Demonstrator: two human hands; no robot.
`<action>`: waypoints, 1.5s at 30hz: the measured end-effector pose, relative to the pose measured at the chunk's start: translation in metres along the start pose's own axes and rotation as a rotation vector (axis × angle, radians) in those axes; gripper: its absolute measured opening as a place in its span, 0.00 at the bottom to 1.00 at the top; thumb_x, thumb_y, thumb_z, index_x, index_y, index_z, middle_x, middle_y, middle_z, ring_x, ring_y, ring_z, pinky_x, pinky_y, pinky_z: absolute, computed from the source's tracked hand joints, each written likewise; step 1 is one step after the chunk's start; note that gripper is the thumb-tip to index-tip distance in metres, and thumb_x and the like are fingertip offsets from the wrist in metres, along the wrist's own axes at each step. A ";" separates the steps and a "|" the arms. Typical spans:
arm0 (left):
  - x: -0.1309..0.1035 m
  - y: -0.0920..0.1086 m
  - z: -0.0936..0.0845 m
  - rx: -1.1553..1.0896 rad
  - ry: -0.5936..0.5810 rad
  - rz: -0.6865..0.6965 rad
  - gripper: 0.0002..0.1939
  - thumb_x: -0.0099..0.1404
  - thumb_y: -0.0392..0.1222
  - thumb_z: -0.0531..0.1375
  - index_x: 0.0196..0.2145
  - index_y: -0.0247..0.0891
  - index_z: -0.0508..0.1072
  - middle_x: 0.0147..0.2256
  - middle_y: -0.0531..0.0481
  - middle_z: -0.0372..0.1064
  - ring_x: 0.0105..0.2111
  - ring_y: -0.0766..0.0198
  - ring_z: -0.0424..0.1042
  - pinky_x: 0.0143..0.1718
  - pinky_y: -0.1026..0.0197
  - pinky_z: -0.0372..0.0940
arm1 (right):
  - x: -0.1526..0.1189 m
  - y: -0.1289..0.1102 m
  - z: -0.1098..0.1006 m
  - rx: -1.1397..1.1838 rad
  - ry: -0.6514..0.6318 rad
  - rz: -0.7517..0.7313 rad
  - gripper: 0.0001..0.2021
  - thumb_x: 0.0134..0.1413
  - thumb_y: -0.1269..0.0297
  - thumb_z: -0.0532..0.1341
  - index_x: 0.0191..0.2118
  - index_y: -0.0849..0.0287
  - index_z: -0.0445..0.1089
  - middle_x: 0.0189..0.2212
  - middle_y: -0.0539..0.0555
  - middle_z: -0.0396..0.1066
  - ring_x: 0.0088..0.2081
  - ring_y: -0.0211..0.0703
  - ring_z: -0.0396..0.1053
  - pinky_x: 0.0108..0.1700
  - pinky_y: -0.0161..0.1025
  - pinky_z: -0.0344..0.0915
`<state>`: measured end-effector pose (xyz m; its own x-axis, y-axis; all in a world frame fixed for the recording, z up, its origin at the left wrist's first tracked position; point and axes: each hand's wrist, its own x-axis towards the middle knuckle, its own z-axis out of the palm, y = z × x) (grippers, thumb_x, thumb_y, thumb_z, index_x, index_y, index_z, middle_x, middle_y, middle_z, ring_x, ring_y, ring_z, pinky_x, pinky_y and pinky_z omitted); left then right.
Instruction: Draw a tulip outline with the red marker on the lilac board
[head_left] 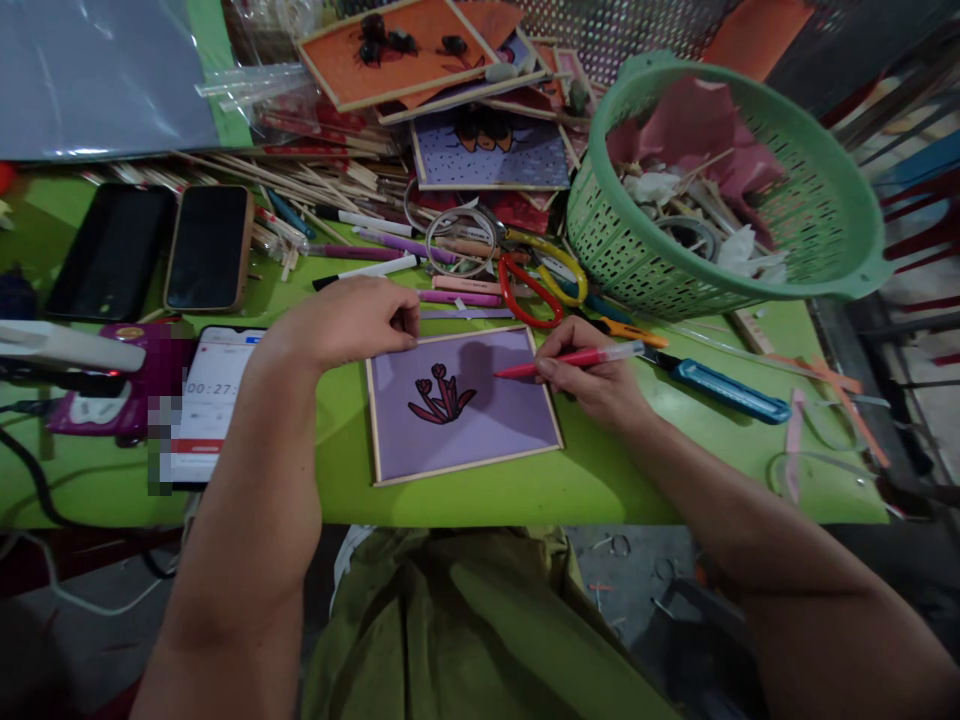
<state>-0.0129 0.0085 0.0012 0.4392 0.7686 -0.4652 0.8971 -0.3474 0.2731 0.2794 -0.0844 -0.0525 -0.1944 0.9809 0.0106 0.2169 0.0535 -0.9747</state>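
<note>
A purple picture [487,440] in a thin wooden frame lies on the green table in front of me, with a dark-outlined red flower drawing [442,397] on it. My left hand [349,320] is closed, its curled fingers down at the picture's top left edge; part of its grip is hidden. Between the thumb and fingers of my right hand [589,375] is a red marker pen [577,358]. Its tip points left, over the picture's right half, apart from the flower. Whether the tip touches the surface I cannot tell.
Behind the picture lie several pens [375,268], red-handled scissors [529,290] and a metal ring [460,240]. A blue cutter [727,390] and a green basket [675,270] of scraps are right. Phones [208,250] lie left; framed pictures [405,50] are stacked at the back.
</note>
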 end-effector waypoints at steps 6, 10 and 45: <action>0.000 0.001 -0.001 0.016 0.004 0.021 0.15 0.66 0.50 0.62 0.45 0.44 0.84 0.43 0.48 0.86 0.44 0.53 0.81 0.43 0.58 0.67 | 0.000 0.001 -0.001 0.025 0.010 0.014 0.18 0.57 0.50 0.76 0.31 0.52 0.69 0.26 0.48 0.70 0.27 0.40 0.63 0.30 0.40 0.61; -0.001 0.001 -0.002 0.013 0.005 0.024 0.14 0.65 0.49 0.62 0.44 0.44 0.83 0.42 0.48 0.86 0.43 0.54 0.81 0.41 0.58 0.66 | 0.000 0.005 -0.002 0.042 0.029 0.009 0.14 0.55 0.55 0.74 0.31 0.52 0.69 0.25 0.48 0.69 0.27 0.40 0.61 0.31 0.40 0.60; -0.003 0.009 -0.006 -0.001 -0.029 -0.037 0.17 0.65 0.48 0.61 0.47 0.43 0.83 0.46 0.48 0.85 0.47 0.51 0.81 0.51 0.56 0.68 | 0.004 0.017 -0.003 -0.001 0.138 -0.077 0.11 0.55 0.59 0.72 0.32 0.52 0.69 0.27 0.47 0.68 0.28 0.41 0.63 0.34 0.41 0.63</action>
<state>-0.0062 0.0061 0.0097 0.4070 0.7649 -0.4993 0.9127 -0.3187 0.2557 0.2855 -0.0793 -0.0686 -0.0775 0.9902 0.1159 0.2077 0.1297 -0.9696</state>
